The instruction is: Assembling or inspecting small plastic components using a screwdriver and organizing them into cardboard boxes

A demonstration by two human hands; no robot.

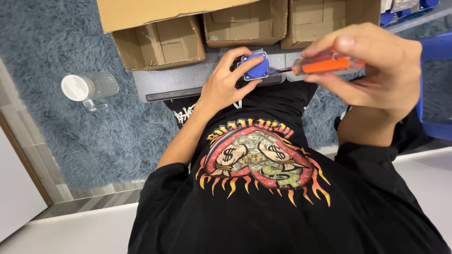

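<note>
My left hand (225, 82) grips a small blue socket-like part with a round cap (254, 67), held over my lap just in front of a grey board. A screwdriver with an orange and clear handle (326, 64) lies level in my right hand (376, 70), pinched between thumb and fingers. Its thin metal shaft points left, and the tip meets the right side of the blue part. My black T-shirt with a flame graphic (259, 160) fills the lower half of the view.
Three open cardboard boxes (162, 44) stand in a row beyond the grey board (165, 84). A clear lidded mug (89, 87) lies on the shaggy blue-grey rug (94, 136) at left. Blue plastic things (435, 47) are at the right edge.
</note>
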